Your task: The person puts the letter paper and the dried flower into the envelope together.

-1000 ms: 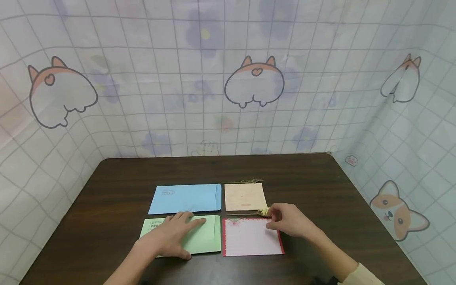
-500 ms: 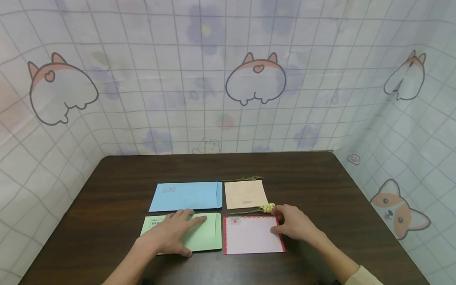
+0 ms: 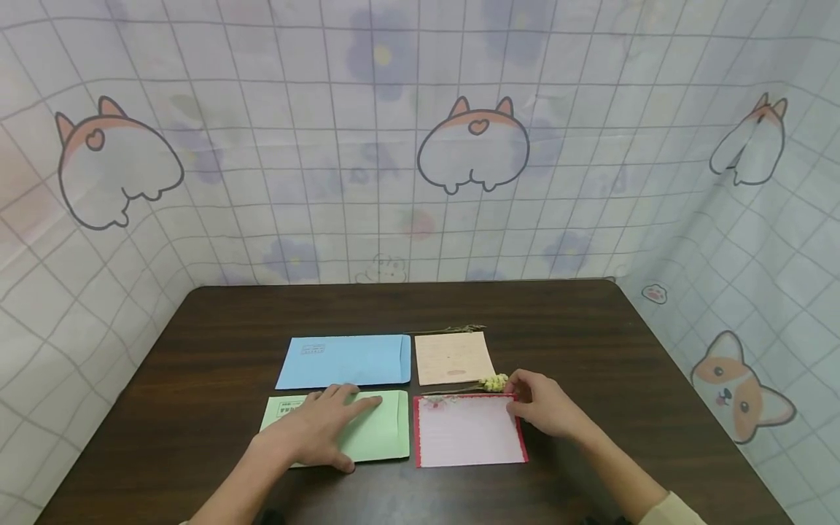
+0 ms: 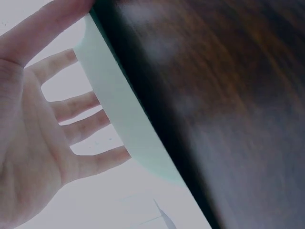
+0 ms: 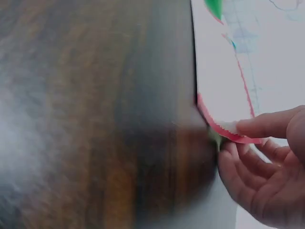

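My left hand (image 3: pixel 313 432) rests with spread fingers on a green envelope (image 3: pixel 377 437). In the left wrist view, its straight fingers lie over the pale envelope (image 4: pixel 121 109) and the thumb is by its corner. My right hand (image 3: pixel 543 402) pinches the right edge of a pink-white sheet of stationery (image 3: pixel 469 437) with a red border. The right wrist view shows the thumb on top and fingers beneath the sheet (image 5: pixel 221 76), whose held edge curves upward. Just beyond that sheet's far edge, close to my right fingertips, lies a yellow flower (image 3: pixel 494 383) on a thin stem.
Behind the green envelope lies a blue envelope (image 3: pixel 344 364). A beige card (image 3: pixel 453 361) is beside it, with a dried sprig (image 3: pixel 467 329) along its far edge. The dark wooden table (image 3: pixel 564 313) meets a patterned white curtain (image 3: pixel 367 219) at the back and sides.
My right hand has moved from the yellow flower to the right edge of the red-bordered sheet and now pinches it. The flower ended slightly farther right. My left hand has stayed on the green envelope.
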A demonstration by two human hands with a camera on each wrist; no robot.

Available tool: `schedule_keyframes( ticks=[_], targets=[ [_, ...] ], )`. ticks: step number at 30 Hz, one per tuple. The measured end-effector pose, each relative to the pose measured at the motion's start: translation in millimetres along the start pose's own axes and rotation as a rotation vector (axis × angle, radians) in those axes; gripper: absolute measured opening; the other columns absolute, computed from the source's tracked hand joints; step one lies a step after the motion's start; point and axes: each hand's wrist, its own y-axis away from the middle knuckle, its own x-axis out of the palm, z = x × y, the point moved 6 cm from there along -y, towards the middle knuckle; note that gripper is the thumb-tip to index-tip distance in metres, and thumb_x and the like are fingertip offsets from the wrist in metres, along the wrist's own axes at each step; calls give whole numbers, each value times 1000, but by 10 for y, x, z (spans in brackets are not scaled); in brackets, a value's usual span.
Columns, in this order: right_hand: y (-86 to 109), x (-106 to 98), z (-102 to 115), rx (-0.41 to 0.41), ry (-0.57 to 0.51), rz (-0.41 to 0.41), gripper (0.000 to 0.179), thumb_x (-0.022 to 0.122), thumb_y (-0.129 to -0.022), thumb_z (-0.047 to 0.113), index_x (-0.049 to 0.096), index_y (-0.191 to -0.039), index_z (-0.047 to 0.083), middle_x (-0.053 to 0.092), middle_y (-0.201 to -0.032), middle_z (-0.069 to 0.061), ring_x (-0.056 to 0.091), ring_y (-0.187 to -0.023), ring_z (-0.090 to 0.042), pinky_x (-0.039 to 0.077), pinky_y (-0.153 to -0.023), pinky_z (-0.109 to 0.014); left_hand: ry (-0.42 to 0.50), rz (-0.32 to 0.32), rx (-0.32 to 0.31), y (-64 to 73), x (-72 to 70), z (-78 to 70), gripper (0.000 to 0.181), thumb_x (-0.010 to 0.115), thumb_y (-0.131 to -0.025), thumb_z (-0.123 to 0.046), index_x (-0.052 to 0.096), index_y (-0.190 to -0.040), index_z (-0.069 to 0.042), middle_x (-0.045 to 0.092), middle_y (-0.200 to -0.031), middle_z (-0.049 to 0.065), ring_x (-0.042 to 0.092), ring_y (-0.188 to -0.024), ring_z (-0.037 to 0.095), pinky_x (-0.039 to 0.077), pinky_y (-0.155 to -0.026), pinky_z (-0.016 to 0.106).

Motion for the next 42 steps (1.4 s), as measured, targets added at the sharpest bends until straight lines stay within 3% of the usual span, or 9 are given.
schedule_keyframes(
  ticks=[6,10,18,28,42],
  targets=[
    [-13,-106,-40,13,-295,4,20,69,-96,3,61,-113,-4,63,-93,-13,65,-79,-27,61,-71,-39,18,15,-2,-5,-4,8,96,93,-71,-43,49,-153,-21,46,-144,14,46,-129,36,39,-102,62],
    [-38,-174,-44,4,-385,-2,23,69,-97,4,61,-115,-7,64,-99,-16,66,-84,-30,61,-75,-40,30,15,3,-8,-11,16,96,93,-71,-44,49,-152,-19,46,-143,14,46,-127,35,40,-100,62],
    [-49,-212,-120,69,-419,-17,23,69,-97,5,61,-116,-5,66,-101,-16,67,-86,-29,60,-78,-37,30,7,20,-3,-16,2,96,94,-70,-43,50,-152,-18,46,-142,14,47,-126,35,40,-100,62],
    [-58,9,-100,66,-466,61,34,72,-96,9,59,-124,-5,68,-103,-16,69,-86,-28,60,-78,-39,35,14,5,19,-39,-3,96,94,-70,-40,50,-152,-19,46,-143,15,46,-127,37,39,-101,62],
    [-92,58,-50,40,-472,61,27,75,-93,5,68,-117,-7,69,-99,-18,69,-84,-29,61,-75,-41,35,3,14,6,-13,11,96,94,-70,-41,50,-152,-19,46,-143,14,45,-128,36,39,-102,61]
  ],
)
